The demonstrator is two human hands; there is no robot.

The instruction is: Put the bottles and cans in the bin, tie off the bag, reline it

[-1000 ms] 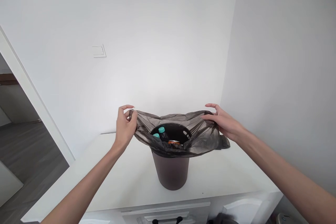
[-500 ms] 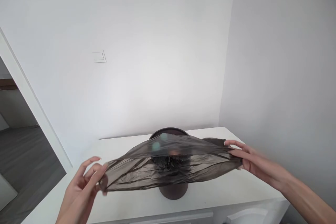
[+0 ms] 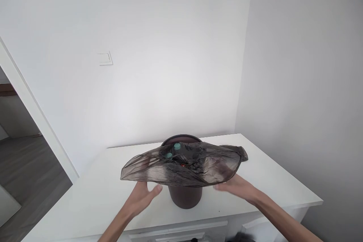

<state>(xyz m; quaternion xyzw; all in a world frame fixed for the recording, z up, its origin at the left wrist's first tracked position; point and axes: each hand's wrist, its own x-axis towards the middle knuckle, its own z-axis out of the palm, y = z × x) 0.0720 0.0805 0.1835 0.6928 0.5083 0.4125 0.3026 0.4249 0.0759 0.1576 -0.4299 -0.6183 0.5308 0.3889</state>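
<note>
A thin, see-through black bin bag (image 3: 181, 176) is spread wide over the mouth of a dark brown waste bin (image 3: 185, 198) on a white surface. Green round patches and a small reddish bit show on or through the film. Under the bag's left side is my left hand (image 3: 141, 198), its thumb held apart and its fingers partly hidden by the plastic. My right hand (image 3: 238, 187) is at the right underside, fingers spread and seen dimly through the film. Neither hand pinches the bag's edge. A darker flap (image 3: 243, 154) sticks out at the bag's right end.
The white cabinet top (image 3: 269, 181) meets a white wall with a light switch (image 3: 104, 58). To the left, a door frame (image 3: 34, 109) opens onto a grey floor (image 3: 34, 174). Something dark and fuzzy (image 3: 242, 237) shows at the bottom edge.
Both hands have let go of the bag's stretched ends and moved inward beneath it, toward the bin. The bag has slackened and drawn in, mostly on its left side.
</note>
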